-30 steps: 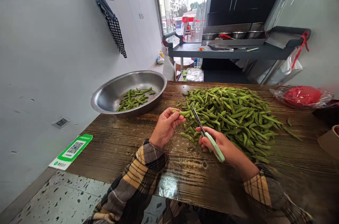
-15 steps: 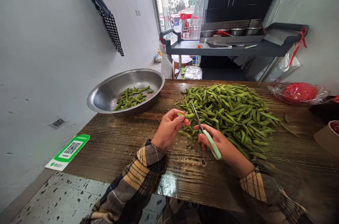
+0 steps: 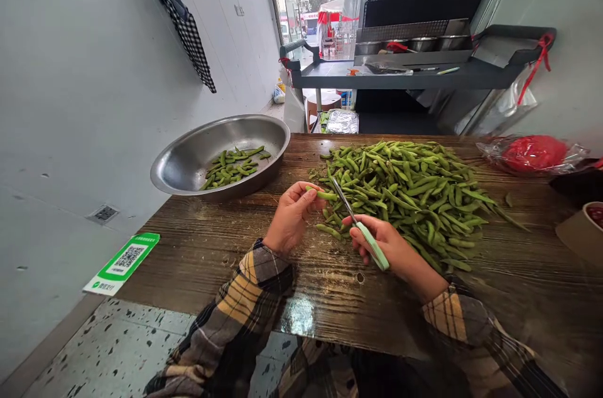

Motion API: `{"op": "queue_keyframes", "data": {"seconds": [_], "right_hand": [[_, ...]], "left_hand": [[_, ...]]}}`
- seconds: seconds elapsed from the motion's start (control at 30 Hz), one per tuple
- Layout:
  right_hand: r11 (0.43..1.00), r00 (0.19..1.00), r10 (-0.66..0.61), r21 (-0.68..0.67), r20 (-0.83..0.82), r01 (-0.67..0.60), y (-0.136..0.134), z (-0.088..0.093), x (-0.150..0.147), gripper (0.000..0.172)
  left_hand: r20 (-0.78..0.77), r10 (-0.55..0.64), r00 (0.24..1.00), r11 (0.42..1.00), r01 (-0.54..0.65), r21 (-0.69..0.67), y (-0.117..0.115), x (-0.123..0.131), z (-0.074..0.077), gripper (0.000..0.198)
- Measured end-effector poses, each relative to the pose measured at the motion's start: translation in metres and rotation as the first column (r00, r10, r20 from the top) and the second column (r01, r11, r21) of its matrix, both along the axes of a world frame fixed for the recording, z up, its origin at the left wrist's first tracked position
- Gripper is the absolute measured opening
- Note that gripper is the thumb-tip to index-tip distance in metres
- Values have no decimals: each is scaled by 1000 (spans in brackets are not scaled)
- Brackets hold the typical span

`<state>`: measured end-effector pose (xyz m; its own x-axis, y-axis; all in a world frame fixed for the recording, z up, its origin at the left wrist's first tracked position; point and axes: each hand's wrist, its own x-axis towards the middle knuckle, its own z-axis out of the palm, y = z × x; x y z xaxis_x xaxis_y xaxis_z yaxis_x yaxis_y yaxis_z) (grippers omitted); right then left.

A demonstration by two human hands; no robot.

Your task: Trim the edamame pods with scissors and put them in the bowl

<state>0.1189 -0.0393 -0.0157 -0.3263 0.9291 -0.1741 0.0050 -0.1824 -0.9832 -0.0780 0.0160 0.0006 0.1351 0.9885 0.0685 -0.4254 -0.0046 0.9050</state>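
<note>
Your left hand (image 3: 291, 219) pinches a single green pod (image 3: 326, 195) between thumb and fingers, above the wooden table (image 3: 202, 260), its free end close by the scissor blades. Your right hand (image 3: 384, 242) has its fingers curled around the pale-green scissors (image 3: 372, 246). The pod pile (image 3: 414, 188) lies just beyond; the steel basin (image 3: 176, 171), left of it, contains further pods.

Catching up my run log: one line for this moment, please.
left hand: holds pod; right hand: holds scissors; pod pile: on table; metal basin: holds pods
</note>
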Motion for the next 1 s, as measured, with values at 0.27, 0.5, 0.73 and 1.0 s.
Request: {"op": "queue_keyframes", "data": {"seconds": [0.27,0.5,0.73,1.0], "right_hand": [[985,967,-162,25,-197,170,3,4,15,43],[987,970,-152,17,-188,158,3,4,12,46],[992,974,-122,-2,-191,124,4,1,12,47],[991,978,-124,27,-166,130,4,1,12,46]], "left_hand": [[-215,-134,967,991,125,-52,5,-5,-3,17],[-852,90,515,914,297,276,-2,15,-20,15],[-954,234,185,875,388,290,-8,27,-34,11],[-766,119,632,966,105,237,4,7,-16,15]]}}
